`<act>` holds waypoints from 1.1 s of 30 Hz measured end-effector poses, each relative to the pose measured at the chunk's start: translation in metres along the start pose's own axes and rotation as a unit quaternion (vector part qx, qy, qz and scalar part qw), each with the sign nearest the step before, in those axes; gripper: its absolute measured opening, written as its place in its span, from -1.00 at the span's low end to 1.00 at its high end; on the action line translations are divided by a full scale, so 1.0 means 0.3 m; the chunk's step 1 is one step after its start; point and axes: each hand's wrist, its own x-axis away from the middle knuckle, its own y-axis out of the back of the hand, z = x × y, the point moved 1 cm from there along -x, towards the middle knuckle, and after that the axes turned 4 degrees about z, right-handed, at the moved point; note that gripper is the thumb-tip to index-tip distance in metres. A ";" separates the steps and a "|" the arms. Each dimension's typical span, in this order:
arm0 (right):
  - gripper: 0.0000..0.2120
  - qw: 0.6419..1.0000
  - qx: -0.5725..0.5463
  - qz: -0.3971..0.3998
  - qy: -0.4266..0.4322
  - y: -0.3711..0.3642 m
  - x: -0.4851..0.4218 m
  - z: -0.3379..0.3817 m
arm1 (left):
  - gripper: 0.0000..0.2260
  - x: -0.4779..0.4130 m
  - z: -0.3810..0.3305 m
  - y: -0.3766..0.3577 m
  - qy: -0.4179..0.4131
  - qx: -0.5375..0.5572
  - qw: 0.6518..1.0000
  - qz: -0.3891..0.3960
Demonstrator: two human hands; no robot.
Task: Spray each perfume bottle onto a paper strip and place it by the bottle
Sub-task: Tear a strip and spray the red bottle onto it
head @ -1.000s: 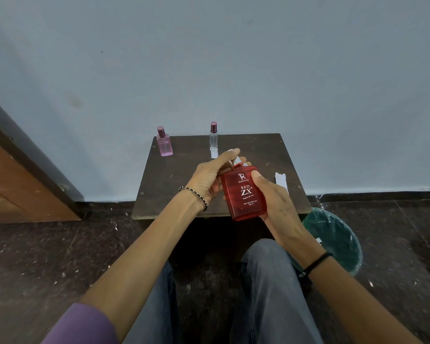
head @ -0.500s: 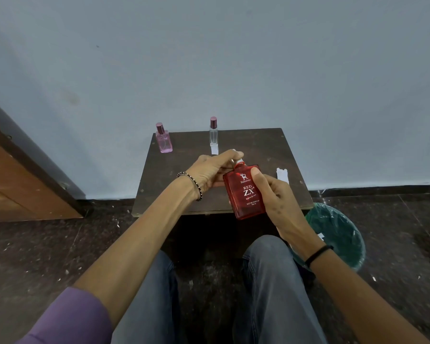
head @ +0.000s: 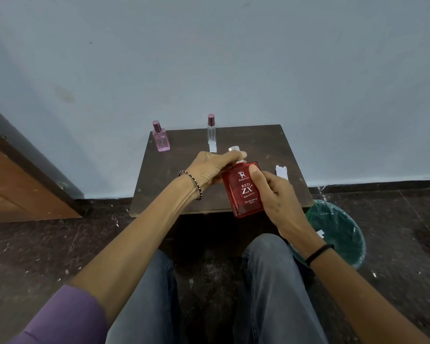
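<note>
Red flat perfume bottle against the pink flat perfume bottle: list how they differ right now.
The red flat perfume bottle is gripped by the right hand, tilted above the dark wooden table; the pink flat perfume bottle stands upright, untouched, at its back left corner. The left hand pinches the red one's silver cap; the pink one wears a dark pink cap. Only the red one shows readable white lettering. Both are flat and rectangular.

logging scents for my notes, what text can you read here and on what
"Ramsons": red bottle, top of its front.
"RED ZX": same front, middle.
"EAU DE PARFUM": same front, low.
Script line under "ZX" and tiny bottom line: too small to read.
Pink bottle: faint mark, unreadable.
</note>
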 end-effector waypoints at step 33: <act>-0.63 1.000 0.011 -0.018 -0.015 0.149 -0.504 -0.062 | -0.70 -0.401 0.098 0.050 0.020 0.085 0.996 -0.027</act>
